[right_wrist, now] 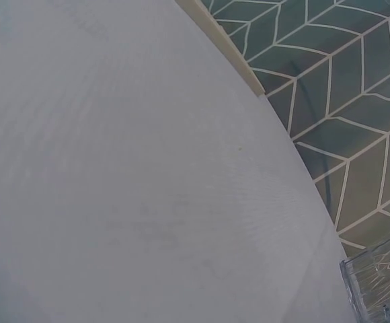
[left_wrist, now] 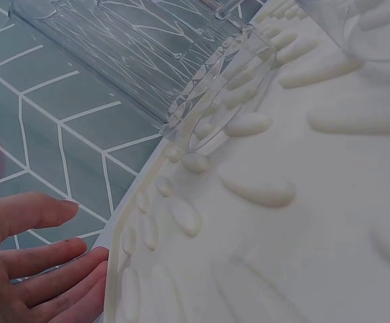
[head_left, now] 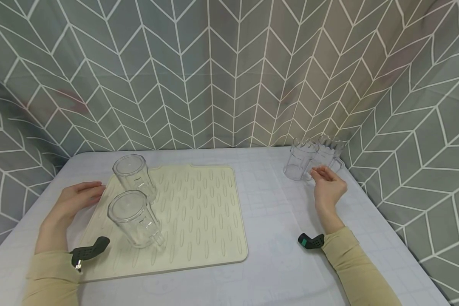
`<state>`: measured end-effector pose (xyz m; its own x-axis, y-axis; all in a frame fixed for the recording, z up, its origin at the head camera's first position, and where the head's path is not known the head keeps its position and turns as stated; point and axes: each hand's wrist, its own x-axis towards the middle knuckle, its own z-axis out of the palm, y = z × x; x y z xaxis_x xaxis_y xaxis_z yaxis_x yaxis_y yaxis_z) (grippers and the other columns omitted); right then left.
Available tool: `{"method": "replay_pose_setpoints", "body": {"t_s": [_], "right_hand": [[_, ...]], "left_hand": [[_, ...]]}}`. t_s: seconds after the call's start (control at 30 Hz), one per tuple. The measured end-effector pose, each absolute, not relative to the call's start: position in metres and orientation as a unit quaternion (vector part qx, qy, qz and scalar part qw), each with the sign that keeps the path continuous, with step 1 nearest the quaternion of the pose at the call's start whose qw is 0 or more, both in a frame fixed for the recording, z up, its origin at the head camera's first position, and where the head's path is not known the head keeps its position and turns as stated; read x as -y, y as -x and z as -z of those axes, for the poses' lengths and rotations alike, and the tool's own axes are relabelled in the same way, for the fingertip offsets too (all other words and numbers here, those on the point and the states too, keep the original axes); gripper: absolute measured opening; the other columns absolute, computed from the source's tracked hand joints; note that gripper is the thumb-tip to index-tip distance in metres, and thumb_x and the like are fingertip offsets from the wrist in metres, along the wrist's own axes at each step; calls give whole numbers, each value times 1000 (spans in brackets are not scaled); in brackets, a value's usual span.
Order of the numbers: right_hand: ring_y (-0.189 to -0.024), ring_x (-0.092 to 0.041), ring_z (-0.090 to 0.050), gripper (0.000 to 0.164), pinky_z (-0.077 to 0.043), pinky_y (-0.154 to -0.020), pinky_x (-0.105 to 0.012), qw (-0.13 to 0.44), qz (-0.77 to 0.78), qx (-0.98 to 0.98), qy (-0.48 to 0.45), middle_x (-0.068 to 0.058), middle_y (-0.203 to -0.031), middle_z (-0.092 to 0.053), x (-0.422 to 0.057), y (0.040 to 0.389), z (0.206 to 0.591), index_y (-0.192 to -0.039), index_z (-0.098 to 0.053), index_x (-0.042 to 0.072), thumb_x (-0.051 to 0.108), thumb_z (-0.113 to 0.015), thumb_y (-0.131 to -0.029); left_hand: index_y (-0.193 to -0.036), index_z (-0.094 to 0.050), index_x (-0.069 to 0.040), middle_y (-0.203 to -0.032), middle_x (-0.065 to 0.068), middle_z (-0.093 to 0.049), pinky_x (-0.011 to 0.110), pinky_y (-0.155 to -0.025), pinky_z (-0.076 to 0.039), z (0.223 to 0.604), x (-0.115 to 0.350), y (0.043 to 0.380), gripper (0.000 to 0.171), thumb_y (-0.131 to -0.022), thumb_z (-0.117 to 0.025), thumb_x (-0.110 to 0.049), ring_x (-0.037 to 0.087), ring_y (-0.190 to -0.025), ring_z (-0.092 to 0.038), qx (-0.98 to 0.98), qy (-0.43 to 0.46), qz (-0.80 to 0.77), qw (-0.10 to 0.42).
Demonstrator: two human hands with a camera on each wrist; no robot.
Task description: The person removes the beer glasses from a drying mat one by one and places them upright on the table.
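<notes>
Two clear glass mugs point(head_left: 131, 221) point(head_left: 135, 178) stand on the left part of a cream ridged mat point(head_left: 202, 212). My left hand point(head_left: 76, 197) lies beside the mat's left edge, its fingers extended; in the left wrist view the fingertips of that hand point(left_wrist: 47, 269) are right at the rim of the mat. At the back right, my right hand point(head_left: 329, 185) pinches with thumb and forefinger at the side of a clear glass mug point(head_left: 299, 159); the handle there is mostly hidden. Another clear mug point(head_left: 330, 153) stands just behind. The right wrist view catches only a glass edge point(right_wrist: 376, 282).
A white cloth point(head_left: 271, 238) covers the table. Patterned grey curtains point(head_left: 222, 76) rise close behind its back edge and along both sides. The right-hand mugs stand close together near the back right corner.
</notes>
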<state>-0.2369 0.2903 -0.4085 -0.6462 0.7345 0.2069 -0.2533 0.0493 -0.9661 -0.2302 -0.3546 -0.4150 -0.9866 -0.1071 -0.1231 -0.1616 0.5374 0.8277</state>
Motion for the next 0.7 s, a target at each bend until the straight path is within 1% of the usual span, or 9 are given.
{"method": "replay_pose_setpoints", "body": {"t_s": [0.23, 0.47, 0.7], "right_hand": [[-70, 2, -69, 28, -58, -70, -10, 366, -660, 624, 202, 13, -70, -69, -290, 237, 407, -104, -69, -12, -8, -79, -78], [-70, 3, -69, 25, -58, -70, -10, 373, -649, 632, 202, 15, -70, -69, -289, 238, 409, -102, -70, -9, -7, -79, -78], [-70, 2, -70, 27, -57, -69, -9, 380, -652, 626, 196, 13, -72, -69, -289, 238, 412, -104, -69, -13, -9, -78, -79]], "left_hand": [[-144, -32, 19, -144, 39, -37, 5, -70, -53, 416, 355, 230, 73, -102, -54, -37, -22, -77, -50, -877, 76, -474, 24], [-144, -32, 19, -144, 39, -36, 5, -70, -53, 417, 355, 230, 73, -102, -54, -37, -22, -78, -51, -875, 73, -479, 24], [-146, -31, 17, -146, 39, -35, 4, -68, -53, 416, 355, 231, 75, -103, -52, -40, -22, -76, -48, -881, 87, -464, 29]]}}
